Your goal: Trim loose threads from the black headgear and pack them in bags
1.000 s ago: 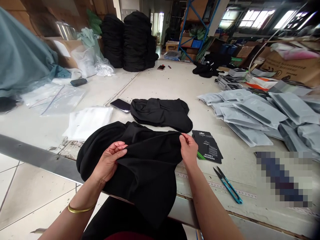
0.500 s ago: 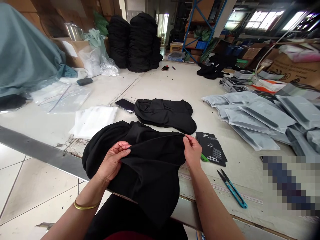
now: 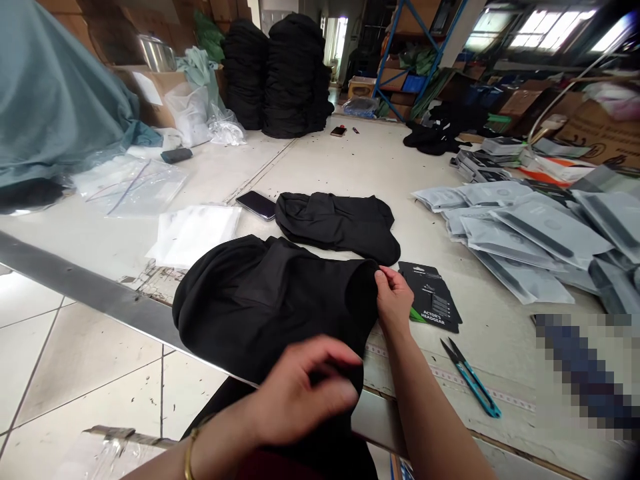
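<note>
A piece of black cloth headgear (image 3: 235,300) lies over the near table edge, its rim opening facing right. My right hand (image 3: 395,293) pinches the upper end of that rim between thumb and fingers. In front of the cloth's lower right part, my left hand (image 3: 310,390) is a little blurred, thumb and fingers apart with nothing between them. Beyond lies a second folded black headgear (image 3: 337,227). Black printed cards (image 3: 429,300) reading "ACTOR'S HEADGEAR" are just right of my right hand, and blue-handled thread snips (image 3: 473,380) lie nearer to me.
White bags (image 3: 195,233) and a phone (image 3: 256,205) lie to the left on the table (image 3: 320,163). Filled frosted packets (image 3: 525,233) are heaped at right. Tall stacks of black cloth (image 3: 293,77) stand at the back. A measuring tape strip runs along the near edge.
My left hand has let go of the cloth and moved down and right, toward me. The rim opening now shows beside my right hand, which keeps its pinch. The view has shifted slightly.
</note>
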The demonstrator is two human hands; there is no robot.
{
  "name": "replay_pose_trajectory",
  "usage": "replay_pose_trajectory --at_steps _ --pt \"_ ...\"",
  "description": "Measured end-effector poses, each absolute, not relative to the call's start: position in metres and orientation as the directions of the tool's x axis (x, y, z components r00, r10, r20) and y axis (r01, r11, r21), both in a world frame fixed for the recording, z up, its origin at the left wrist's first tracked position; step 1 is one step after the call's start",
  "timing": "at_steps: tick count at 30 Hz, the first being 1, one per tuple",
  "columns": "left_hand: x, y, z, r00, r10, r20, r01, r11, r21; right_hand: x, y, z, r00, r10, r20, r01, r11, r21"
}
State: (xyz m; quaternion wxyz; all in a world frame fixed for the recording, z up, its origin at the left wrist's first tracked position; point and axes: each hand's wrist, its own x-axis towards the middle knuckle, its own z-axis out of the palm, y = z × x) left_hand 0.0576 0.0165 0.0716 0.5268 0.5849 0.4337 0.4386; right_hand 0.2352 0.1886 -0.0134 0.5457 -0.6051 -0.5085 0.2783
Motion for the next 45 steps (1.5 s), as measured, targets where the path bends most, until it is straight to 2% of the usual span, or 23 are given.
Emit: replay_pose_trajectory --at_steps 2,3,5,7,10,13,18,26,30,32,37,40,43,45 --pt "0.081 0.007 0.064 0.579 0.796 0.177 0.165 -0.327 0.931 0.237 0.189 -0.012 0.336 0.916 0.22 0.324 0.107 -0.94" --pt "0.09 0.003 0.057 0.695 0.692 0.196 0.193 -0.442 0.876 0.238 0.189 -0.011 0.345 0.914 0.215 0.323 0.099 -0.941" --pt "0.098 -0.003 0.044 0.801 0.567 0.19 0.221 -0.576 0.787 0.24 0.19 -0.008 0.364 0.912 0.191 0.308 0.076 -0.948" --pt "0.096 -0.007 0.038 0.8 0.566 0.197 0.226 -0.589 0.776 0.241 0.189 -0.004 0.363 0.916 0.169 0.296 0.058 -0.953" --pt "0.078 -0.008 0.047 0.67 0.703 0.238 0.217 -0.492 0.843 0.24 0.187 0.003 0.308 0.939 0.151 0.311 0.051 -0.949" --pt "0.052 -0.006 0.06 0.491 0.848 0.197 0.284 -0.37 0.885 0.239 0.187 0.004 0.253 0.959 0.127 0.301 0.046 -0.952" --pt "0.01 0.0 0.058 0.173 0.965 0.196 0.497 -0.258 0.829 0.239 0.191 -0.009 0.225 0.966 0.124 0.285 0.056 -0.957" --pt "-0.04 0.017 0.054 -0.254 0.909 0.331 0.686 -0.072 0.724 0.241 0.193 -0.016 0.307 0.938 0.159 0.318 0.057 -0.946" --pt "-0.072 0.021 0.06 -0.392 0.798 0.457 0.835 0.099 0.542 0.24 0.191 -0.009 0.316 0.926 0.205 0.32 0.099 -0.942" --pt "-0.086 0.021 0.062 -0.469 0.765 0.442 0.843 0.237 0.483 0.239 0.189 -0.004 0.293 0.937 0.192 0.354 0.081 -0.932" --pt "-0.103 0.019 0.062 -0.535 0.831 0.151 0.805 0.448 0.389 0.233 0.183 0.004 0.215 0.966 0.141 0.505 0.014 -0.863" --pt "-0.102 0.018 0.058 -0.538 0.833 0.132 0.814 0.472 0.339 0.231 0.181 0.003 0.194 0.974 0.113 0.509 -0.002 -0.861" --pt "-0.099 0.018 0.056 -0.538 0.83 0.147 0.808 0.459 0.371 0.231 0.181 0.0 0.195 0.97 0.143 0.452 0.041 -0.891" --pt "-0.098 0.019 0.058 -0.544 0.812 0.214 0.802 0.427 0.417 0.231 0.18 -0.002 0.205 0.962 0.182 0.426 0.08 -0.901"
